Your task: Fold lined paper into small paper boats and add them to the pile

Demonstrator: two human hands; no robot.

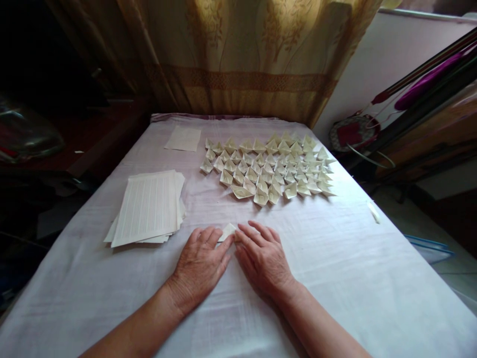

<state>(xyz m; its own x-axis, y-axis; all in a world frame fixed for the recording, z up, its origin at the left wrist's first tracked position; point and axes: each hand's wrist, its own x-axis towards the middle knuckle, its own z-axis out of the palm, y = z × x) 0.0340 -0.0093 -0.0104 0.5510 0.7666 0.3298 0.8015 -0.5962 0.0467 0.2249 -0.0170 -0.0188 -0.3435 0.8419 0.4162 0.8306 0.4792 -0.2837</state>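
Note:
A small piece of folded paper [227, 232] lies on the table in front of me, its pointed top showing between my hands. My left hand [199, 258] holds its left side down, with the thumb and index fingertip at the paper. From the other side, my right hand [263, 256] presses its fingertips on the paper's right edge. The lower part of the paper is hidden under my fingers. Beyond my hands stand several rows of small folded paper boats [261, 169].
A stack of lined paper sheets [147, 206] lies left of my hands. One loose sheet [183, 138] is at the far left of the white-covered table [335, 278]. A small white object [373, 212] sits near the right edge. Behind hangs a patterned curtain [238, 54].

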